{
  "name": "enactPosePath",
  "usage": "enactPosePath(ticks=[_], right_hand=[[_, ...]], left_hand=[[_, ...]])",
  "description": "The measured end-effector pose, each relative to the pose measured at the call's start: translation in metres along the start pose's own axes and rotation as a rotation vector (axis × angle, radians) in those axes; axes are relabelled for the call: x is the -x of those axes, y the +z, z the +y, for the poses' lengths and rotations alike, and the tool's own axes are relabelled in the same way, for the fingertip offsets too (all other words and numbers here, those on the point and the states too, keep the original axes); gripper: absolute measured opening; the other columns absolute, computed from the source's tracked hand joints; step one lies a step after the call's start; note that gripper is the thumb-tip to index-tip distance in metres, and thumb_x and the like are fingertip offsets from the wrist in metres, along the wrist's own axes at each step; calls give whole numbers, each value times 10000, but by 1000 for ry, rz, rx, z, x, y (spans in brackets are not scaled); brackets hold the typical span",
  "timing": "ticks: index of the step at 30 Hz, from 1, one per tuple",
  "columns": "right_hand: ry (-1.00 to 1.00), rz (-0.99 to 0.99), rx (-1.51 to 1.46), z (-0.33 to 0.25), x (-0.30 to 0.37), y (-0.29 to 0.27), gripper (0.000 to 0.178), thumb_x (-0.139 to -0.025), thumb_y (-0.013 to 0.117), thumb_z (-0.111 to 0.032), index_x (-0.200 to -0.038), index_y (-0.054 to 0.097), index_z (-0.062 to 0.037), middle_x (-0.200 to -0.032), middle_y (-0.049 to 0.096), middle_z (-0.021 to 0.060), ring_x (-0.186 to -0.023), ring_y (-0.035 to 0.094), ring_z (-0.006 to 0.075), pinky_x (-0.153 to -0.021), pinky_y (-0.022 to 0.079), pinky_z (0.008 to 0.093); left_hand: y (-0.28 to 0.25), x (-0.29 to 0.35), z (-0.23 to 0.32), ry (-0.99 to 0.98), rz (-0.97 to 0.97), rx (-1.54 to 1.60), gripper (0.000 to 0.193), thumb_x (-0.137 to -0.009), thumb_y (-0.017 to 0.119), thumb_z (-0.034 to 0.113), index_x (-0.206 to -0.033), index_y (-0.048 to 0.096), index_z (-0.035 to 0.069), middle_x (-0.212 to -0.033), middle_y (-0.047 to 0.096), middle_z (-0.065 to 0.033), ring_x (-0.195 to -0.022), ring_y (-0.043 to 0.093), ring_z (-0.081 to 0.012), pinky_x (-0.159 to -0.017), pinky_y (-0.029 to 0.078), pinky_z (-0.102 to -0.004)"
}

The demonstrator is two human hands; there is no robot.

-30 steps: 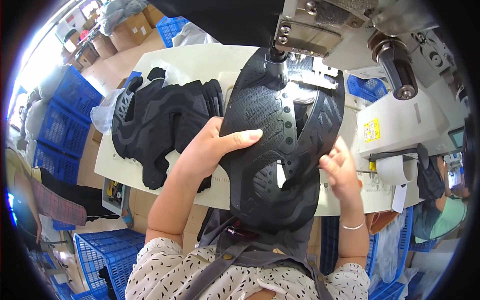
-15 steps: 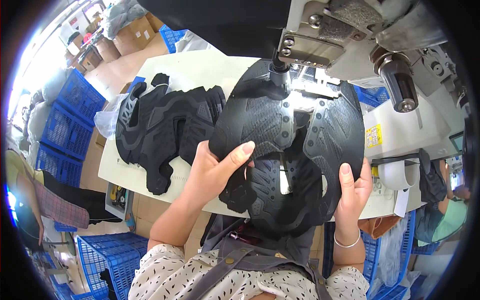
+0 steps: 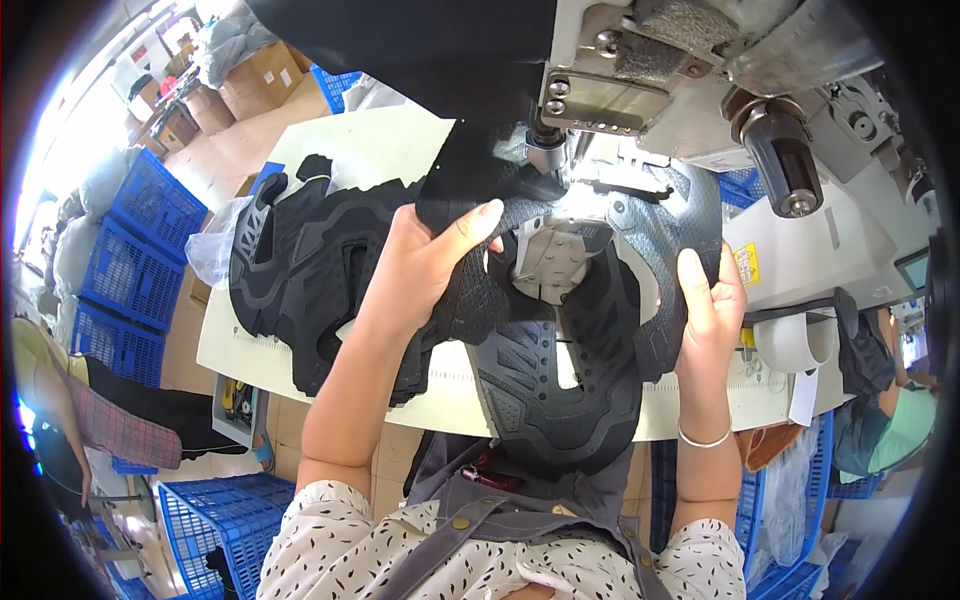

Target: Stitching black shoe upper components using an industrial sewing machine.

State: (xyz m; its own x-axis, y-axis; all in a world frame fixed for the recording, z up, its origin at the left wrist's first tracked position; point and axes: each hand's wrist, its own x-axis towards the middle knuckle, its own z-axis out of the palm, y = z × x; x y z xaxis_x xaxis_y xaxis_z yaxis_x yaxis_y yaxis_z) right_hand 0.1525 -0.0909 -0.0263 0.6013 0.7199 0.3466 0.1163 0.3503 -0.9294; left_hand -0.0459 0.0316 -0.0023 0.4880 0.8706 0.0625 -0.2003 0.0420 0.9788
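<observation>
A black textured shoe upper is held by both my hands under the head of a sewing machine. My left hand pinches its left side, thumb on top. The fingers of my right hand grip its right side, thumb also on top. The far part of this upper lies by the needle bar. Beneath it, another black shoe upper with eyelet holes hangs over the near table edge. Left of my left arm lies a stack of similar black uppers.
The pale table carries the machine. A dark cylindrical machine part juts down at the right. Blue crates are stacked at the left, with another blue crate near my left elbow. People sit at both far sides.
Both hands have moved away from me, carrying the held upper farther under the machine head. The upper beneath it now shows much more.
</observation>
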Motion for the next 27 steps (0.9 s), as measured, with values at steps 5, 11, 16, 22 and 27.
enactPosePath(ticks=[5, 11, 16, 22, 27], right_hand=[[-26, -2, -16, 1, -5, -1, 198, -870, 520, -126, -1048, 532, -40, -789, 588, -7, -584, 503, 19, -516, 406, 147], [23, -29, -53, -8, -13, 4, 193, -867, 522, -138, -1035, 542, -44, -776, 578, -13, -573, 497, 20, -515, 403, 147], [194, -79, -51, 2, -69, 0, 175, -850, 546, -169, -973, 536, -45, -708, 523, -9, -541, 473, 48, -500, 410, 181], [250, -73, -357, 29, -103, -1, 193, -886, 459, -156, -987, 538, -12, -891, 577, 78, -706, 550, 126, -558, 473, 246], [212, -334, 404, 30, -13, -18, 282, -849, 537, -164, -1090, 520, -18, -861, 577, 55, -752, 537, 107, -630, 452, 222]], left_hand=[[0, -4, 3, 16, -49, 21, 193, -800, 641, 166, -835, 620, -22, -656, 596, -38, -557, 533, -53, -491, 405, -177], [-20, -28, 3, -92, 97, 326, 374, -768, 651, 120, -1077, 536, -56, -997, 584, -108, -789, 583, -119, -632, 465, -202], [-11, -74, 4, 178, 126, -172, 511, -751, 640, 84, -1203, 452, -63, -1127, 553, -149, -1031, 517, -189, -891, 382, -269], [-64, -35, -5, 349, 239, -65, 520, -780, 553, -21, -1275, 396, -12, -1214, 491, -117, -1035, 496, -160, -908, 371, -254], [-159, 61, -43, 206, 586, -123, 507, -778, 507, -62, -1269, 425, 32, -1106, 566, -102, -965, 532, -140, -851, 410, -247]])
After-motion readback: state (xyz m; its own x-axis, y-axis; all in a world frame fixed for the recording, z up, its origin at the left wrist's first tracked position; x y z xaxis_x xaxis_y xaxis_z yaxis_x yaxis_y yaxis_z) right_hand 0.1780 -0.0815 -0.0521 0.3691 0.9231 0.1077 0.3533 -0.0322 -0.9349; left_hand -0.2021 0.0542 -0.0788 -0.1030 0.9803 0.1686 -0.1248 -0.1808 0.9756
